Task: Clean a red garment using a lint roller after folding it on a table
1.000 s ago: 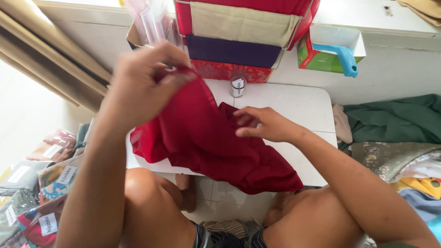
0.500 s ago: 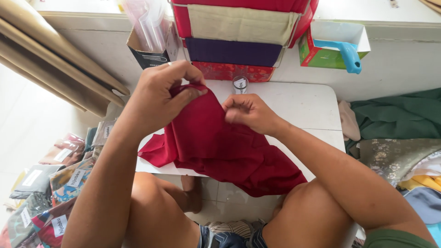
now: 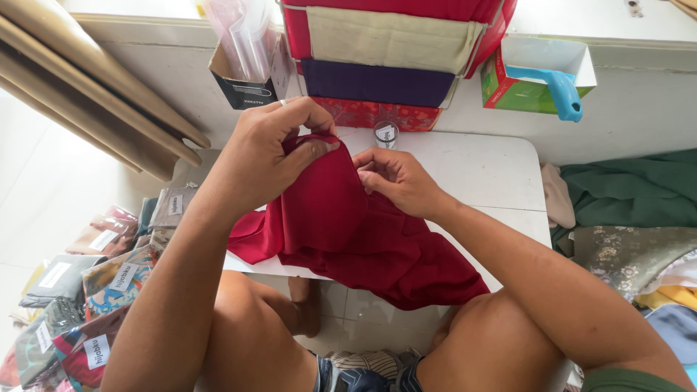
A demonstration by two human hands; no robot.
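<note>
Head view. The left hand (image 3: 272, 156) was raised above the rear part of the small white tabletop (image 3: 479, 170), thumb and fingers pinched shut on the top edge of a dark red woven cloth (image 3: 348, 232). The right hand (image 3: 396, 178) was just beside it, fingers curled and gripping the same cloth a little lower along that edge. The cloth hung from both hands, spread over the left and front part of the tabletop, and draped past the front edge toward the knees.

At the rear edge stood a small clear jar with a white label (image 3: 385, 134), near the right hand but apart from it. Behind the jar was a stack of folded red, beige and purple fabrics (image 3: 385, 58). A green cardboard box holding a blue plastic handle (image 3: 534, 80) stood beyond the rear right corner. Packaged patterned cloths (image 3: 94, 276) lay on the floor left of the tabletop.
</note>
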